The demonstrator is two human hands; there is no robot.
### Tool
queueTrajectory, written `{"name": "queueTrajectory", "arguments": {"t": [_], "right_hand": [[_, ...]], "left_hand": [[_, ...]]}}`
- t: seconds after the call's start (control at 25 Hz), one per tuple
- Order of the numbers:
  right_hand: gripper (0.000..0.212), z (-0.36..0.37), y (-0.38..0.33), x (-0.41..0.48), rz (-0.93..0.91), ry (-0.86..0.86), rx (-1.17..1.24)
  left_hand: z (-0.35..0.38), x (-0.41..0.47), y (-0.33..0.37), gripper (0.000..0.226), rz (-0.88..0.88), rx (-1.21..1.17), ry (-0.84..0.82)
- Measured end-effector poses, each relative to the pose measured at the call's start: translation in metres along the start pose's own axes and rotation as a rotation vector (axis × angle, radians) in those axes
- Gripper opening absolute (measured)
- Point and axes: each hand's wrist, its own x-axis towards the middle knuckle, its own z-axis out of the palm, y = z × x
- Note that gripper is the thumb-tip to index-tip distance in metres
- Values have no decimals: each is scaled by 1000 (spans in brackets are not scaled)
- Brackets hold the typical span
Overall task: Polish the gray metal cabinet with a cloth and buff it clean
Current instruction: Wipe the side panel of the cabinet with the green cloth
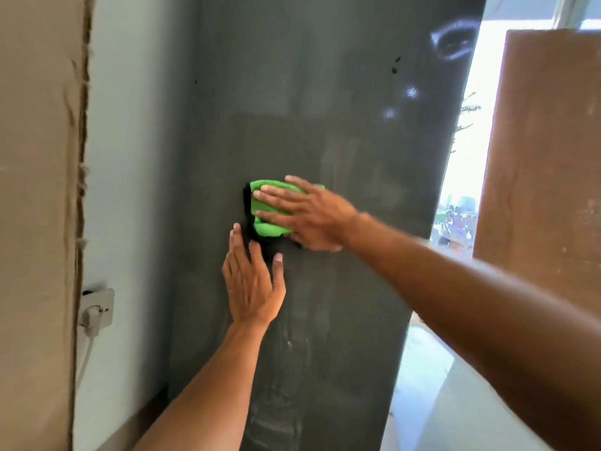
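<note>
- The gray metal cabinet (325, 109) stood upright against a white wall (130, 157), its broad dark side facing the person.
- A green cloth (268, 227) with a black edge was bunched flat against that side, about halfway up and toward its left half.
- The right hand (305, 216) lay spread over the cloth, fingers straight and pointing left, palm pressing it onto the metal; it pressed rather than gripped.
- The left hand (252, 288) lay flat on the bare metal just below the cloth, fingers straight and pointing up, holding nothing. Its fingertips reached the cloth's black edge; I could not tell if they touched it.
- Pale streaks (286, 353) ran down the panel beneath the left hand, and whitish smudges (452, 40) showed near its upper right corner.
- A wall socket (99, 307) with a white plug (91, 317) in it sat low on the wall, left of the cabinet.
- A brown panel (35, 190) filled the far left, and a brown board (543, 157) stood to the right, in front of a bright window (481, 76).
</note>
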Motion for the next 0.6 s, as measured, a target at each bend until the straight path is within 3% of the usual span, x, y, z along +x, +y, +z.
{"name": "queueTrajectory", "arguments": {"t": [0.08,0.16,0.2,0.32,0.44,0.52,0.6], "right_hand": [[61,-26,60,-4,169,30,310],[62,-49,110,-8,600,86,95],[64,-51,117,-13,673,120,7],[71,-28,54,-21,587,110,-32],[76,13,-33,-52,290,-10,-71],[75,9,-25,-69,83,-122,-110],[76,-4,17,-71,147,-99,-124]], "left_hand": [[-4,6,-3,57,17,19,-22],[-8,15,-5,57,35,30,-43],[-8,16,-7,57,42,42,-53],[-9,-1,-5,58,70,39,-83],[-8,-22,0,63,63,57,-122],[-8,-27,10,66,87,39,-139],[-5,-24,19,64,126,16,-128]]}}
